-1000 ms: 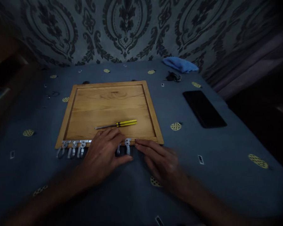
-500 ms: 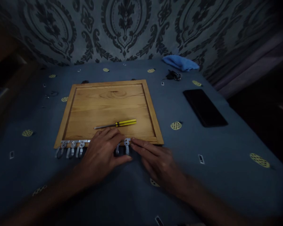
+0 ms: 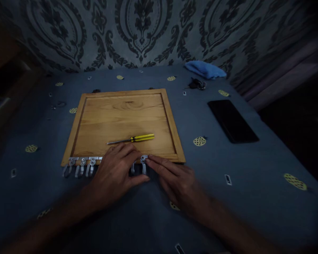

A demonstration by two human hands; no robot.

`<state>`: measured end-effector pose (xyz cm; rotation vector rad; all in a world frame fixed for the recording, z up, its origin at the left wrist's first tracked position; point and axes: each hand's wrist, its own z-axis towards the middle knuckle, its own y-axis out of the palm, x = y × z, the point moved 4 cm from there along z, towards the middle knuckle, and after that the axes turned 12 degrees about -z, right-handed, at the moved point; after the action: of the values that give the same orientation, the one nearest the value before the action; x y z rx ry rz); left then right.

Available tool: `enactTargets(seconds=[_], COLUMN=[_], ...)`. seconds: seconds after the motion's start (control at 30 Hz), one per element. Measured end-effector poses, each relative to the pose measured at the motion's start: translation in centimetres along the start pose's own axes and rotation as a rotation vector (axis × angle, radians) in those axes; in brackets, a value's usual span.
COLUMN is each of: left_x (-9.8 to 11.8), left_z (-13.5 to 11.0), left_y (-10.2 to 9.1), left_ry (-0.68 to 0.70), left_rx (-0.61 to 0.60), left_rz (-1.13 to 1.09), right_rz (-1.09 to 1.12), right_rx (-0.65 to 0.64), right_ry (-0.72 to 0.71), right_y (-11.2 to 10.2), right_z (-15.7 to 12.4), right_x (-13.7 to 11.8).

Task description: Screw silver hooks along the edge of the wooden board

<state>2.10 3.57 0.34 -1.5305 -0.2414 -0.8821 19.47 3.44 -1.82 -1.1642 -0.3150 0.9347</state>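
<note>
A wooden board with a raised rim lies flat on a blue cloth. A row of metal hooks runs along its near edge. My left hand lies flat over the middle of that row, fingers spread, covering some hooks. My right hand rests beside it, fingers stretched out, fingertips touching the rightmost hook. A yellow-handled screwdriver lies on the board just beyond my left fingers.
A black phone lies on the cloth to the right. A folded blue cloth and a small dark bunch of keys sit at the back right. A patterned wall stands behind. The room is dim.
My right hand has slid a little to the left, and its fingertips now touch the rightmost hook. My left hand has stayed in place.
</note>
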Motion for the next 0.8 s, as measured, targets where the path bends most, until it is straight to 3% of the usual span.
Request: enactTargets(seconds=[0.27, 0.43, 0.8], left_x=[-0.3, -0.6, -0.4], left_z=[0.0, -0.5, -0.9], left_y=[-0.2, -0.6, -1.1], left_ry=[0.003, -0.069, -0.069], left_rx=[-0.005, -0.039, -0.085], left_rz=[-0.056, -0.155, -0.015], right_rz=[-0.024, -0.036, -0.045], right_rx=[-0.026, -0.016, -0.052], right_ry=[-0.003, -0.018, -0.016], right_y=[0.2, 0.1, -0.1], right_z=[-0.1, 0.0, 0.1], right_x=[-0.1, -0.2, -0.1])
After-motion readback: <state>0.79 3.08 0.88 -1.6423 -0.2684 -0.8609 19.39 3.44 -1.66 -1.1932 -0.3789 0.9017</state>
